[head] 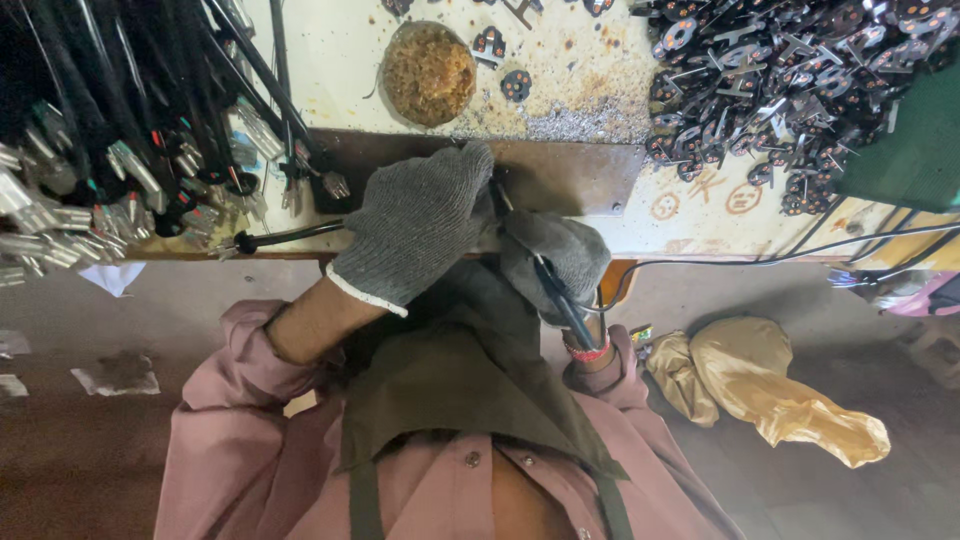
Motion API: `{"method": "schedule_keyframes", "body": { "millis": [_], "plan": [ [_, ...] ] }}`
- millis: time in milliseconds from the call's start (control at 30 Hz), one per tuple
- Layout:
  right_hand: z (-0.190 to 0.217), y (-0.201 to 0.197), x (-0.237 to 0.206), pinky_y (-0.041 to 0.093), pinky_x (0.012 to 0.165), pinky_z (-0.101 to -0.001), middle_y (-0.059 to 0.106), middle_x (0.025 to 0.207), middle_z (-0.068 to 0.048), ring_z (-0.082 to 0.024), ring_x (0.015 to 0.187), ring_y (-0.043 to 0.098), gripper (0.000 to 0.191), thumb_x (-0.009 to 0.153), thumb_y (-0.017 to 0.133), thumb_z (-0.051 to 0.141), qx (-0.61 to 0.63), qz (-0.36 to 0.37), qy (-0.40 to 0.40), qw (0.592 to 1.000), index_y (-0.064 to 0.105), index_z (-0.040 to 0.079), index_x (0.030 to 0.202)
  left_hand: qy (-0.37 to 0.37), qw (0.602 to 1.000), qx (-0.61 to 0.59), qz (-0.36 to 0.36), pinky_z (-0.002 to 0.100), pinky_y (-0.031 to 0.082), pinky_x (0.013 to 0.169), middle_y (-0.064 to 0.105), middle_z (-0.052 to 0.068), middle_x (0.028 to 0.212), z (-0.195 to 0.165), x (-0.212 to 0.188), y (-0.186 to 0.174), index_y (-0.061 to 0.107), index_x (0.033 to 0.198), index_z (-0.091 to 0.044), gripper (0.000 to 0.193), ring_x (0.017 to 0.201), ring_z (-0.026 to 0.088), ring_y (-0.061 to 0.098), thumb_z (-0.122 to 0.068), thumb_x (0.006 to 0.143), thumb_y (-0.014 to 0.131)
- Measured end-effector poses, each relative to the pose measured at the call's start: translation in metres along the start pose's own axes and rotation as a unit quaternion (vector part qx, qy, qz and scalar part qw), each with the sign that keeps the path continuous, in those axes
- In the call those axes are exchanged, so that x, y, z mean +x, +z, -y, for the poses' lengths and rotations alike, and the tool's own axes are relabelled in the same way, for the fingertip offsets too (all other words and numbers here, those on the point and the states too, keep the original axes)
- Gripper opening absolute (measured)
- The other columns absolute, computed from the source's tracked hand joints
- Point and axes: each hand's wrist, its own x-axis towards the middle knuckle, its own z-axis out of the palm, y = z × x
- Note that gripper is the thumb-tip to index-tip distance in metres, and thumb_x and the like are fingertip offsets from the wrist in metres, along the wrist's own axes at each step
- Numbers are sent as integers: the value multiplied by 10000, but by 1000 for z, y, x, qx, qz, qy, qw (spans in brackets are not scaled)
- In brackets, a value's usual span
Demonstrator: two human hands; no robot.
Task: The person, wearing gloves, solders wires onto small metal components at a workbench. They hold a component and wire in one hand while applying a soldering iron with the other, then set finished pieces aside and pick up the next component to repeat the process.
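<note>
We are mid-solder, it seems. Our left hand (418, 232), gloved, closes over a black cable (285, 236) and pins its end to the brown metal plate (570, 175) at the bench edge. Our right hand (553, 258) grips the soldering iron (556, 292), tip at the joint. Next calls for a steady tip, we judge.

Both hands in grey knit gloves, left hand (418, 228) and right hand (556, 256). Pink shirt (240, 440), olive-green apron (470, 385), black cables (120, 90), yellowish rust-speckled worktop (580, 60), mustard-yellow bag (780, 395).
</note>
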Motion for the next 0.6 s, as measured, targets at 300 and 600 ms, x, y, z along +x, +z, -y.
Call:
{"method": "schedule_keyframes", "body": {
  "millis": [300, 600],
  "plan": [
    [43, -30, 17, 441, 607, -245, 573, 778, -42, -109, 664, 557, 498, 1032, 605, 530, 293, -270, -123, 909, 559, 104, 1285, -30, 999, -11, 7, 485, 546, 594, 661, 137, 763, -6, 0, -3, 604, 965, -75, 184, 702, 346, 700, -213, 882, 694],
    [34, -16, 10, 456, 577, -280, 596, 788, -73, -153, 642, 584, 315, 1013, 623, 362, 208, -235, -33, 949, 619, 119, 1213, -57, 998, 1, 16, 489, 540, 573, 663, 135, 748, -8, 2, -5, 612, 966, -91, 136, 676, 346, 698, -203, 926, 677]
  ]
}}
